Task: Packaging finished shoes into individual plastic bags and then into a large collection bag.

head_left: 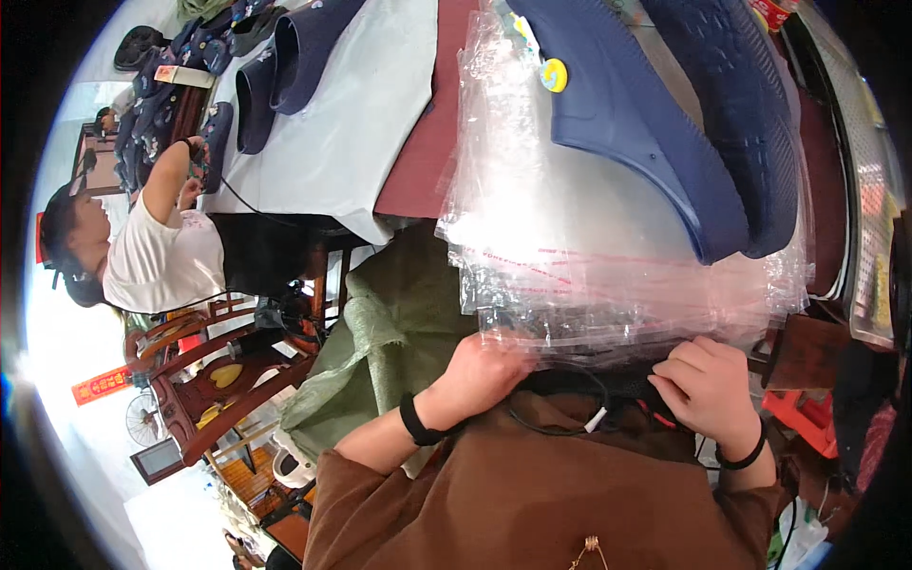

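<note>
A pair of navy blue foam clogs (655,157) lies on a stack of clear plastic bags (532,223) in front of me. A round yellow charm (553,75) is fixed to the left clog. At the near left edge of the bags is my left hand (489,370), closed, its fingertips partly under the shiny film, apparently gripping a plastic bag. My right hand (708,385) is by the near right edge with its fingers curled in and pressed together. Whatever it may hold is hidden. Neither hand touches the clogs.
More dark clogs (309,52) stand on the white-covered table (351,133) at the far left. A co-worker in a white shirt (166,252) sits there. Green woven sacking (380,351) hangs left of my arm. A red plastic stool (798,418) stands at the right.
</note>
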The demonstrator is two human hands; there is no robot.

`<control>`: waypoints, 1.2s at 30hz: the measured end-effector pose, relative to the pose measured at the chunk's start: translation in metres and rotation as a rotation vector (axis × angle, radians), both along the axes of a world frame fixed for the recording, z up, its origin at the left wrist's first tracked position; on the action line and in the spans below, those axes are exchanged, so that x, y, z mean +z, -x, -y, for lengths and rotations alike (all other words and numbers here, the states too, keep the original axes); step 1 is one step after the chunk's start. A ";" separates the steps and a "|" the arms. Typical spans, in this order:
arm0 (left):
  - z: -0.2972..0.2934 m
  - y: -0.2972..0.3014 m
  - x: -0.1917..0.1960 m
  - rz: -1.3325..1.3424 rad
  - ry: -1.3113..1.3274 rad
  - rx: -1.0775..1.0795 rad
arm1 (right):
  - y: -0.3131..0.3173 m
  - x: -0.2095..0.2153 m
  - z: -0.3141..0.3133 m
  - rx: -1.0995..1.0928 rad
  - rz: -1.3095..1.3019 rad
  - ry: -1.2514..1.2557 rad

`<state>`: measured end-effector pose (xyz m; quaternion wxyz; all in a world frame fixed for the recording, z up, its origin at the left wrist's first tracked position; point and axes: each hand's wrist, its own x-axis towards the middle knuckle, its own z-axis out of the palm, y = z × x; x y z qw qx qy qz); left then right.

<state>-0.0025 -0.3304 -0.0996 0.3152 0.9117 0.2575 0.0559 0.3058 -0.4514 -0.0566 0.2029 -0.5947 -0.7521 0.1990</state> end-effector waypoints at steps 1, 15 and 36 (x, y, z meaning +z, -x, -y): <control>0.001 0.000 0.003 -0.010 -0.002 0.001 | -0.001 0.001 0.000 -0.014 -0.051 -0.028; 0.006 0.023 0.071 0.398 -0.161 -0.112 | -0.029 0.032 0.021 0.203 -0.432 -0.272; 0.020 0.031 0.091 0.552 -0.218 -0.312 | -0.036 0.048 0.059 0.481 -0.492 -0.414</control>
